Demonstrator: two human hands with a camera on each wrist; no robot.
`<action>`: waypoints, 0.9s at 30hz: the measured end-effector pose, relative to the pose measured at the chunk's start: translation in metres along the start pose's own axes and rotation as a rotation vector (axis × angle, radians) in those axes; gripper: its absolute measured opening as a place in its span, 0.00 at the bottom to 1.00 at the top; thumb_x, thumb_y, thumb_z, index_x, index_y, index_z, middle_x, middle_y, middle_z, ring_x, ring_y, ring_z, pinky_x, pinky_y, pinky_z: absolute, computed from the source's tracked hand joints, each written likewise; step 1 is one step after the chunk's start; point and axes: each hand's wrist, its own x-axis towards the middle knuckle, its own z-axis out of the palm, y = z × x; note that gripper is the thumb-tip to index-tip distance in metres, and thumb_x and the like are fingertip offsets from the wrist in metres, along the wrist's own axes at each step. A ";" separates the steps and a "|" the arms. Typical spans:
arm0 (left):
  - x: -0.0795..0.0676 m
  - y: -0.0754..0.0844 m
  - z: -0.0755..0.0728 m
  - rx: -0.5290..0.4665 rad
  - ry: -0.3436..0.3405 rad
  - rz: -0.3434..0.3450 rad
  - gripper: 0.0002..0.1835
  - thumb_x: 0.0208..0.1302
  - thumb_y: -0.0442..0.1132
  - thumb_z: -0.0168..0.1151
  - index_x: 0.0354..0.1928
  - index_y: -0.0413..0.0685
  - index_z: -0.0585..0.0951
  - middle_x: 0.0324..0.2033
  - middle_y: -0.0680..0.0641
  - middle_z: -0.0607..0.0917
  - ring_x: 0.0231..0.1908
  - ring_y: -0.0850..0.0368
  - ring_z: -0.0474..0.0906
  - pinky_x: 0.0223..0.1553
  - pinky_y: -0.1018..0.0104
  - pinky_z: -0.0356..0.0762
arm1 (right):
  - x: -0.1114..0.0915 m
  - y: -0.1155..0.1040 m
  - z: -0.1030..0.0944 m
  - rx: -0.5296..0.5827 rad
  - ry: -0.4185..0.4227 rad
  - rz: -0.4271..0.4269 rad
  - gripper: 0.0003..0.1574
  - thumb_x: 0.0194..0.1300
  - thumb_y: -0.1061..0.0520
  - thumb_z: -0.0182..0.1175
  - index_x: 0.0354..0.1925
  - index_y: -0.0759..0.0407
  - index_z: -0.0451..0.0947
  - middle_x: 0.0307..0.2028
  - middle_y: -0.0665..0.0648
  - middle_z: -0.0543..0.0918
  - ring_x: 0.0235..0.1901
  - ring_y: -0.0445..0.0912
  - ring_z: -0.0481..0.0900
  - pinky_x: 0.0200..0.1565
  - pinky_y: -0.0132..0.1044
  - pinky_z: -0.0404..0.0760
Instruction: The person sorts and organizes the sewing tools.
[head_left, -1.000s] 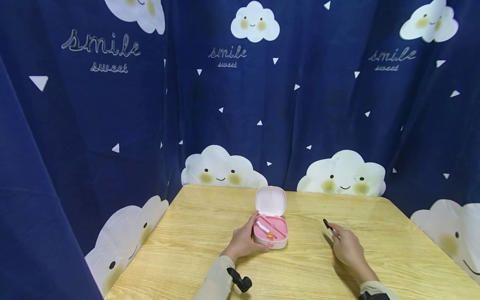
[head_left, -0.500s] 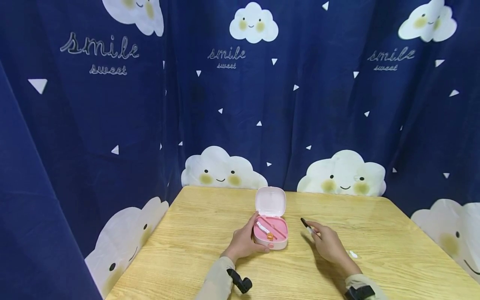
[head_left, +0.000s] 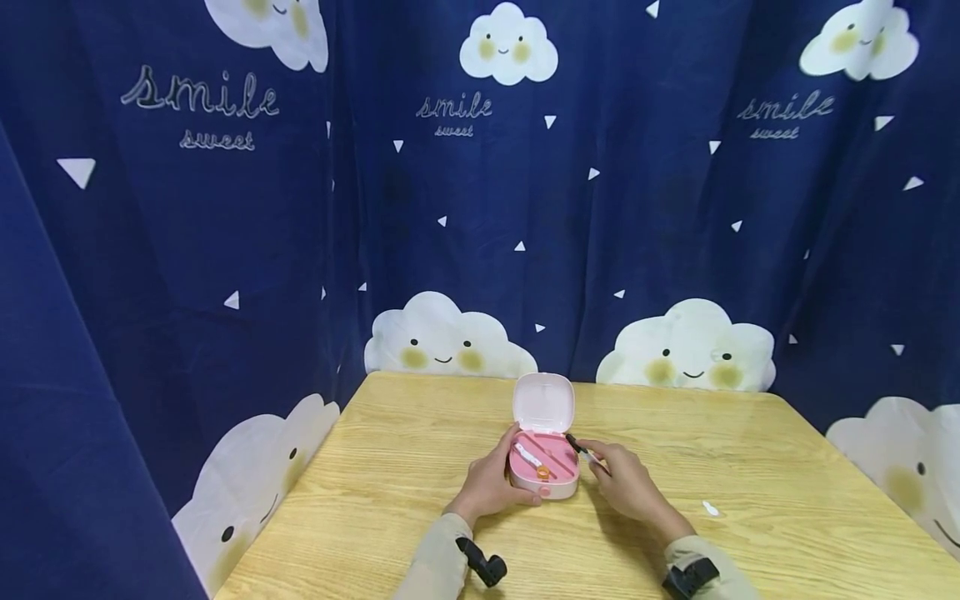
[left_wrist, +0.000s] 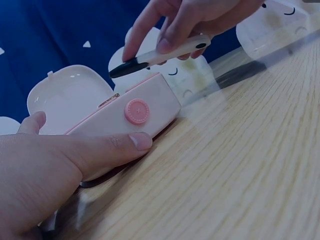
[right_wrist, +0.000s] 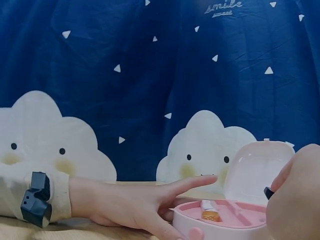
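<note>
Pink case sits open near desk centre, lid tilted up at 12 o'clock of the tray. Inside the tray: a white strip-like item at approx 10 o'clock, a small orange piece toward 6 o'clock, w/ a ridge running diagonally between the compartments. Round pink button on the front wall, seen in the left wrist view.

Left hand, grip grasping the case: thumb pressed along the front wall just below the button, fingers wrapped round the 9 o'clock side.

Right hand, grip pinching a slim cream stick w/ black tip; the black end points toward the case, hovering over its 3 o'clock edge, just above the rim, not touching as far as the left wrist view shows.

Small white bit lies on the desk at approx 4 o'clock from the case, well apart from it. Dark wrist devices on both beige sleeves. Navy curtain w/ smiling clouds hangs behind & on both sides.
</note>
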 end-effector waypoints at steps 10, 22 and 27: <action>-0.001 0.000 -0.001 0.002 0.005 0.011 0.70 0.43 0.57 0.87 0.83 0.56 0.52 0.76 0.49 0.67 0.71 0.45 0.67 0.68 0.36 0.55 | 0.007 -0.019 0.012 -0.022 -0.039 -0.052 0.29 0.68 0.69 0.64 0.64 0.53 0.82 0.41 0.54 0.84 0.34 0.45 0.73 0.30 0.41 0.71; -0.001 0.004 -0.002 0.019 0.016 0.010 0.69 0.44 0.57 0.86 0.83 0.56 0.52 0.75 0.48 0.68 0.71 0.44 0.67 0.68 0.34 0.56 | 0.014 -0.035 0.023 -0.107 -0.003 -0.091 0.23 0.66 0.68 0.67 0.59 0.56 0.86 0.36 0.54 0.82 0.38 0.52 0.81 0.32 0.50 0.75; -0.002 0.004 -0.002 0.000 0.004 -0.013 0.69 0.43 0.57 0.86 0.84 0.58 0.52 0.75 0.49 0.68 0.71 0.44 0.66 0.69 0.34 0.55 | 0.015 -0.035 0.030 -0.114 0.011 -0.125 0.22 0.66 0.68 0.68 0.57 0.57 0.86 0.39 0.57 0.84 0.40 0.55 0.83 0.34 0.52 0.78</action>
